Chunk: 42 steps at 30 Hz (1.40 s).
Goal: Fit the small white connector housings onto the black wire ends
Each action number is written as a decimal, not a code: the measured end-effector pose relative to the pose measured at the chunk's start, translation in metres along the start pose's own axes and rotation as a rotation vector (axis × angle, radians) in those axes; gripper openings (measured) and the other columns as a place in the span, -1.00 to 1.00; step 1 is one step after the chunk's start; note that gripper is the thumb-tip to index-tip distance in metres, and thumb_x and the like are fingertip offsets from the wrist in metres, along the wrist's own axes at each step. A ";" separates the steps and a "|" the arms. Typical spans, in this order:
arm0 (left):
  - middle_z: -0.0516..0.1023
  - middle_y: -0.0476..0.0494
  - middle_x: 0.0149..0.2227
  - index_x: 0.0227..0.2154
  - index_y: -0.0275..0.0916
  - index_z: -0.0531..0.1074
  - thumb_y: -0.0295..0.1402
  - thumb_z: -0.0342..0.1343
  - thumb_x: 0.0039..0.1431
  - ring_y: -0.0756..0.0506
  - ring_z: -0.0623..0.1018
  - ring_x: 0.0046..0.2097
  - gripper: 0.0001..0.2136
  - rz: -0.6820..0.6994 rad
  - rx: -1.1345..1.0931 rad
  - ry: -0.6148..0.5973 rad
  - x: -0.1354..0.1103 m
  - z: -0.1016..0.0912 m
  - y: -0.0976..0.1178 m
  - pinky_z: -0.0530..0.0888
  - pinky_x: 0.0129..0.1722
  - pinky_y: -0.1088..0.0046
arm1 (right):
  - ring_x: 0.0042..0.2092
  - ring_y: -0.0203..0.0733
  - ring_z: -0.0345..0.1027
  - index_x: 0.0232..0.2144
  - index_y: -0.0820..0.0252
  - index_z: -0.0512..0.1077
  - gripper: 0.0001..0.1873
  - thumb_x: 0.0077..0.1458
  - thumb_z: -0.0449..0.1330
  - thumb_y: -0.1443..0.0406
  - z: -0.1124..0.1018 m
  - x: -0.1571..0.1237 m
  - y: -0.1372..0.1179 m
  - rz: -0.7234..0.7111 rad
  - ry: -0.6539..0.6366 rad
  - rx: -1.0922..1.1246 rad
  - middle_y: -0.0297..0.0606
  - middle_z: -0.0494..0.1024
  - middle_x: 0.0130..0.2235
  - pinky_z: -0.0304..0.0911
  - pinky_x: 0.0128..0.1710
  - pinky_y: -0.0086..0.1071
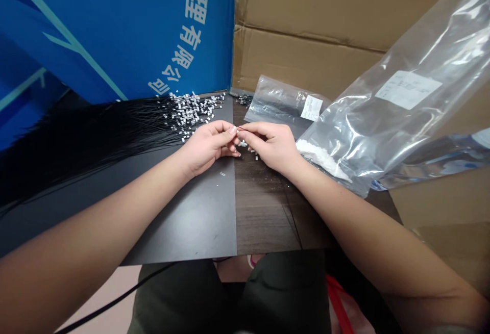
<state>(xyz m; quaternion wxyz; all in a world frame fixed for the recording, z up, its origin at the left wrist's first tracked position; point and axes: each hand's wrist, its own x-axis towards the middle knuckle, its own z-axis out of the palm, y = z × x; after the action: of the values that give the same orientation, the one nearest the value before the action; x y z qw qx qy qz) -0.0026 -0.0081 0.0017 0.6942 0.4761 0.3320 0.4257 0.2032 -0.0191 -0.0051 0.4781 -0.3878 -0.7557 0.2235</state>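
My left hand point(210, 146) and my right hand point(273, 145) meet over the middle of the table, fingertips pinched and almost touching. A thin dark wire point(242, 128) shows between the fingertips, held in my right hand. Whatever the left fingers pinch is too small and covered to make out. Just below the fingertips, several small white connectors point(256, 156) lie on the dark wood. Beyond my left hand is a heap of white connectors point(191, 112) on the ends of a thick bundle of black wires point(84, 130).
A clear bag point(429, 120) with small white pieces point(325, 159) stands to the right. Behind my right hand lies a smaller labelled bag point(283, 102). A blue panel point(145, 28) and a cardboard wall point(317, 13) close off the back. The table's front edge point(268, 252) is near my legs.
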 end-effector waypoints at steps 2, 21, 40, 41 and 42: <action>0.57 -0.03 -0.37 -0.35 -0.30 0.51 -0.13 0.62 0.01 0.03 0.55 -0.39 -0.56 0.010 0.010 0.039 0.000 0.000 0.001 0.66 -0.27 0.39 | -0.24 -0.18 0.65 -0.15 0.09 0.76 -0.81 0.38 0.35 0.18 0.000 0.000 -0.001 0.021 -0.003 0.009 -0.29 0.81 -0.17 0.49 -0.13 -0.32; 0.59 -0.05 -0.35 -0.36 -0.28 0.53 -0.09 0.60 0.03 0.03 0.55 -0.38 -0.58 0.002 0.061 0.022 0.000 0.000 0.001 0.59 -0.26 0.44 | -0.33 -0.22 0.52 -0.16 0.13 0.73 -0.77 0.37 0.32 0.14 0.001 0.000 0.000 0.083 0.009 -0.004 -0.32 0.73 -0.32 0.38 -0.23 -0.33; 0.60 -0.08 -0.35 -0.35 -0.30 0.59 -0.12 0.59 0.04 0.02 0.53 -0.37 -0.62 0.012 0.078 0.018 0.001 0.000 0.000 0.56 -0.28 0.45 | -0.13 -0.12 0.69 -0.10 0.07 0.77 -0.79 0.38 0.33 0.19 0.001 0.000 -0.002 0.091 -0.045 0.064 -0.31 0.81 -0.15 0.52 -0.04 -0.27; 0.60 -0.08 -0.35 -0.35 -0.30 0.59 -0.11 0.59 0.04 0.03 0.53 -0.37 -0.61 0.013 0.078 0.018 0.001 0.000 0.000 0.56 -0.29 0.45 | -0.12 -0.11 0.69 -0.10 0.07 0.77 -0.79 0.38 0.33 0.19 0.001 0.000 -0.003 0.095 -0.045 0.060 -0.31 0.81 -0.15 0.52 -0.03 -0.27; 0.60 -0.08 -0.35 -0.35 -0.30 0.59 -0.11 0.59 0.04 0.03 0.53 -0.38 -0.61 0.014 0.076 0.018 0.001 0.000 0.000 0.56 -0.29 0.46 | -0.12 -0.11 0.69 -0.10 0.06 0.77 -0.79 0.38 0.33 0.18 0.001 0.000 -0.003 0.100 -0.045 0.057 -0.31 0.81 -0.15 0.52 -0.02 -0.26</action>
<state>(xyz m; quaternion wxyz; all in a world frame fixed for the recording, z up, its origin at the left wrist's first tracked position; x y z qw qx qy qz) -0.0025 -0.0075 0.0018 0.6697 0.5006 0.3507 0.4218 0.2016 -0.0210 -0.0038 0.4600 -0.4060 -0.7394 0.2773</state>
